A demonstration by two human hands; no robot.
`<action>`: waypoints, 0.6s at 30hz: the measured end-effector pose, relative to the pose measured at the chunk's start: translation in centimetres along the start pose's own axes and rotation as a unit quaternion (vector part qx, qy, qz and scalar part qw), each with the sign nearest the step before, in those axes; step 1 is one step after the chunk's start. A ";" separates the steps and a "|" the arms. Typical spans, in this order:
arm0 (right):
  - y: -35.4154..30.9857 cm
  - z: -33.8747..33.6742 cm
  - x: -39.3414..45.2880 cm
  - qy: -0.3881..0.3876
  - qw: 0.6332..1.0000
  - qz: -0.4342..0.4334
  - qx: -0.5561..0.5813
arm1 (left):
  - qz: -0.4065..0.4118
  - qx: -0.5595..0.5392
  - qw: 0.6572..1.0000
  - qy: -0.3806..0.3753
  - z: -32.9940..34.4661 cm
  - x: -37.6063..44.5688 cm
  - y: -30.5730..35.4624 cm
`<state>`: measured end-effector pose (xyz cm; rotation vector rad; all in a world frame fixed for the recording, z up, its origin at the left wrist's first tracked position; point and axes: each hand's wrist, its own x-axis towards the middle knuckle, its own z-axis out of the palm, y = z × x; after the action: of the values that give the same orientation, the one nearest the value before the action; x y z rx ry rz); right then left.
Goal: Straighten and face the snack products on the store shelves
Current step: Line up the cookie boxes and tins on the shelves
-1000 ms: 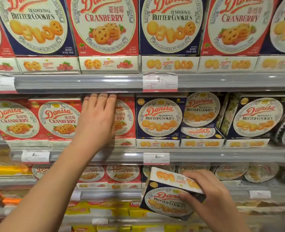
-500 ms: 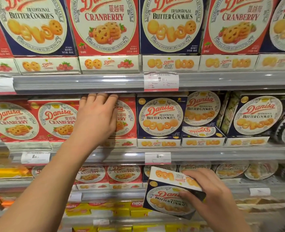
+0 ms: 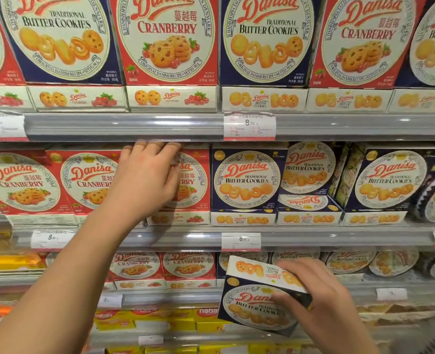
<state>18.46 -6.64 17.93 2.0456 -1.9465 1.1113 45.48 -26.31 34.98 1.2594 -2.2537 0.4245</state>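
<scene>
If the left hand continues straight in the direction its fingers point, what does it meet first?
The left hand points up along a red cranberry box; its fingertips are already at the shelf rail above, so probably that rail.

Cranberry box (image 3: 193, 182) half behind hand (image 3: 145, 182)

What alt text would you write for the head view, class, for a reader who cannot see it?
A person's left hand rests flat on a red cranberry cookie box on the middle shelf, while the right hand grips a blue butter cookie box lower down. Rows of Danisa boxes fill the shelves.
</scene>
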 end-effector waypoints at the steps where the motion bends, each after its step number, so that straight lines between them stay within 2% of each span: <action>1: 0.0 -0.1 0.0 -0.001 1.000 -0.001 0.001 | 0.003 -0.002 1.000 -0.005 -0.1 0.0 -0.2; 18: 0.1 -0.2 -0.2 0.007 1.000 0.011 -0.011 | 0.024 0.026 0.999 -0.013 -0.8 -0.3 0.0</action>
<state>18.32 -6.37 17.92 2.0057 -1.9701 1.0993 45.86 -25.69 35.48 1.2446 -2.3126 0.4891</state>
